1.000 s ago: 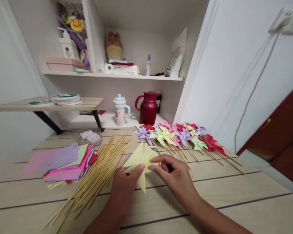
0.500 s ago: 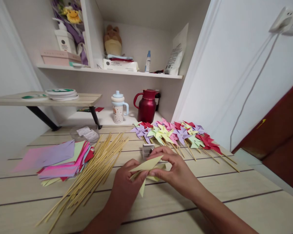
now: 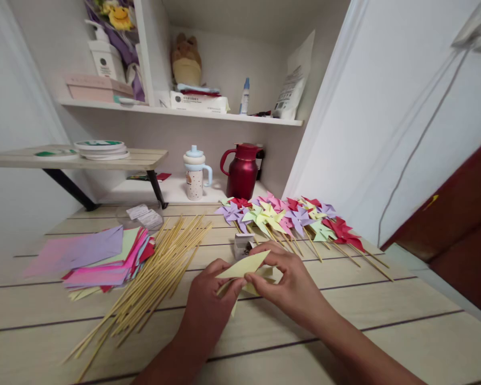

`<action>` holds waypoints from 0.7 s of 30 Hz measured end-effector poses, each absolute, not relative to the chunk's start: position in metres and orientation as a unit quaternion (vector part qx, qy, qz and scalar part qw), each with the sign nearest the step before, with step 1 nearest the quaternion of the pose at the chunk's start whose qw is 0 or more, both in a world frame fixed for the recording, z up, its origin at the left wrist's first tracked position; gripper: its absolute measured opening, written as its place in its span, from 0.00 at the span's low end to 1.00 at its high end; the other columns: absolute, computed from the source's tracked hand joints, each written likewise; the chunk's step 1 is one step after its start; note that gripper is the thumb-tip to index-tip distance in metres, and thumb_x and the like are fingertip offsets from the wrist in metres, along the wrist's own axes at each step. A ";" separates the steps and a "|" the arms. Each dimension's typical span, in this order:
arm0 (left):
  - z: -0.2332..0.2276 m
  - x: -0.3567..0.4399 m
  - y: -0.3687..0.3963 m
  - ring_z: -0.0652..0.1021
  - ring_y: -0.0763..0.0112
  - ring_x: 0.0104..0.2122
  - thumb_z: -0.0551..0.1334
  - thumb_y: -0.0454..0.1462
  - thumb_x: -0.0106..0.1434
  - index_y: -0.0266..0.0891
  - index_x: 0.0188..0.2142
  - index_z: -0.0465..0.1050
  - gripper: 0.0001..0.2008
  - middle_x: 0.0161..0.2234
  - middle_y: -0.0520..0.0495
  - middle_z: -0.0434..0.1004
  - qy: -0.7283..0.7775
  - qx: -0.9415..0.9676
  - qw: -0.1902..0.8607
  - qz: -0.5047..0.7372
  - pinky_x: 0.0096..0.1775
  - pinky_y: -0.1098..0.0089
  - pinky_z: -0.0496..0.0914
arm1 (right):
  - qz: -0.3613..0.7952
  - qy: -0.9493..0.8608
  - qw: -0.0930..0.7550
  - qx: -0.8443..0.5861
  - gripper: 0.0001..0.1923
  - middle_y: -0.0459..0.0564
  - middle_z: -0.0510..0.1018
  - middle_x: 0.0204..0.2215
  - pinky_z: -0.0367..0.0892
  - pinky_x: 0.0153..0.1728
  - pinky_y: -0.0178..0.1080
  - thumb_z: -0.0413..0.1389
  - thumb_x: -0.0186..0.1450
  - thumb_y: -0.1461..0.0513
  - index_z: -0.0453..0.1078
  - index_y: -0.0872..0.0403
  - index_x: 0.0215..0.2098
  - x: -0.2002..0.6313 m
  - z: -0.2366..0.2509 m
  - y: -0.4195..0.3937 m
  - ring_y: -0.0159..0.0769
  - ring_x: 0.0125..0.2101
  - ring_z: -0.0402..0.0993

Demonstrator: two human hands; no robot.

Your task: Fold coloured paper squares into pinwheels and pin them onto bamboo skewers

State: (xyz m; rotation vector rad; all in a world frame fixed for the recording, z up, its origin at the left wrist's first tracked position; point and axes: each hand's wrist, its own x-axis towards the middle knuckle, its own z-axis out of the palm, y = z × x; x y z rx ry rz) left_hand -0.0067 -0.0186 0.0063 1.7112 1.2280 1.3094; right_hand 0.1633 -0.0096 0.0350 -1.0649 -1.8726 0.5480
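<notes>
Both hands hold one pale yellow folded paper piece (image 3: 243, 266) just above the wooden table (image 3: 385, 331). My left hand (image 3: 208, 299) pinches its near left side with thumb and fingers. My right hand (image 3: 282, 280) pinches its right side, fingers curled over the folded flaps. The paper lies nearly edge-on, one point aimed up right. A small white box (image 3: 241, 245) sits right behind the hands. A pile of thin bamboo sticks (image 3: 152, 280) lies to the left of my left hand.
Coloured paper squares (image 3: 100, 259) are stacked at the left. A row of finished pinwheels on sticks (image 3: 288, 219) lies at the back right. A red jug (image 3: 242, 171) and a cup (image 3: 195, 174) stand behind, under shelves. A white wall closes the right side.
The yellow paper has gone from flat and star-shaped to folded and nearly edge-on between both hands. The hands closed in on it, and the small white box came into sight behind them.
</notes>
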 end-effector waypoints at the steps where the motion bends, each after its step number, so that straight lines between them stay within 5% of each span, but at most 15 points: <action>1: 0.006 -0.007 -0.019 0.77 0.66 0.30 0.65 0.38 0.56 0.41 0.24 0.79 0.07 0.27 0.49 0.76 0.461 0.653 0.321 0.509 0.34 0.71 0.69 | 0.239 -0.735 0.455 -0.442 0.05 0.50 0.77 0.32 0.65 0.38 0.41 0.63 0.56 0.66 0.73 0.54 0.23 0.163 0.033 -0.009 0.41 0.36 0.73; 5: 0.007 -0.009 -0.017 0.78 0.60 0.40 0.65 0.47 0.58 0.40 0.42 0.79 0.17 0.39 0.44 0.80 0.418 0.586 0.383 0.580 0.43 0.65 0.71 | 0.447 -0.546 0.530 -0.470 0.12 0.44 0.73 0.19 0.61 0.25 0.36 0.66 0.55 0.58 0.70 0.54 0.20 0.160 0.025 -0.005 0.34 0.23 0.68; 8: 0.006 -0.008 -0.014 0.79 0.57 0.42 0.58 0.54 0.61 0.39 0.53 0.73 0.28 0.45 0.40 0.79 0.402 0.488 0.449 0.632 0.44 0.62 0.72 | 0.574 -0.417 0.598 -0.372 0.10 0.47 0.79 0.23 0.66 0.30 0.37 0.68 0.53 0.58 0.76 0.55 0.27 0.156 0.027 -0.002 0.37 0.26 0.72; 14: -0.006 0.006 -0.017 0.78 0.61 0.40 0.67 0.52 0.53 0.42 0.39 0.81 0.20 0.44 0.43 0.78 0.432 0.544 0.392 0.603 0.44 0.65 0.71 | 0.626 -0.320 0.664 -0.256 0.10 0.54 0.83 0.32 0.69 0.37 0.39 0.67 0.54 0.60 0.78 0.58 0.33 0.145 0.037 -0.008 0.40 0.32 0.76; 21: -0.014 0.008 -0.027 0.78 0.62 0.37 0.73 0.51 0.44 0.42 0.42 0.81 0.26 0.39 0.43 0.81 0.431 0.491 0.460 0.602 0.42 0.66 0.72 | 0.615 -0.312 0.659 -0.300 0.12 0.50 0.81 0.24 0.67 0.28 0.34 0.69 0.52 0.59 0.77 0.59 0.31 0.137 0.027 -0.014 0.34 0.25 0.73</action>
